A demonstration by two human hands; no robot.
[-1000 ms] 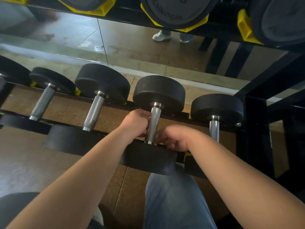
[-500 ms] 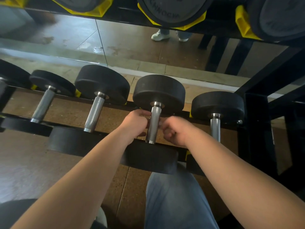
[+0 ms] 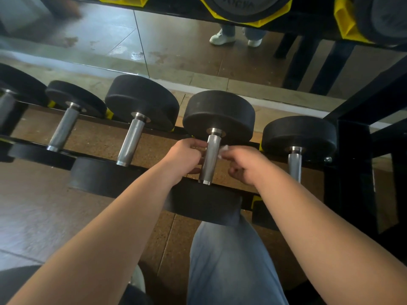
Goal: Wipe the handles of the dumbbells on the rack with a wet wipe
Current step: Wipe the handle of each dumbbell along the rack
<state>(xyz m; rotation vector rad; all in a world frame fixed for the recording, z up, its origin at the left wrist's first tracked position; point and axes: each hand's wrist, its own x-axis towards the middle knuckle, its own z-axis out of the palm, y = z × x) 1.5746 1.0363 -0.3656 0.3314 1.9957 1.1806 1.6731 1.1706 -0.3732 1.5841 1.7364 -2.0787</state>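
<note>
On my feed the left hand (image 3: 187,156) sits tight against the left side of the handle (image 3: 211,159) of the fourth dumbbell (image 3: 219,113) on the rack (image 3: 352,164), its fingers curled; whether they pinch anything I cannot tell. Just right of that knurled bar a scrap of white wet wipe (image 3: 223,149) touches it, pinched between thumb and fingertips of the right hand (image 3: 244,166); further right the last dumbbell (image 3: 299,135) lies apart from both hands.
</note>
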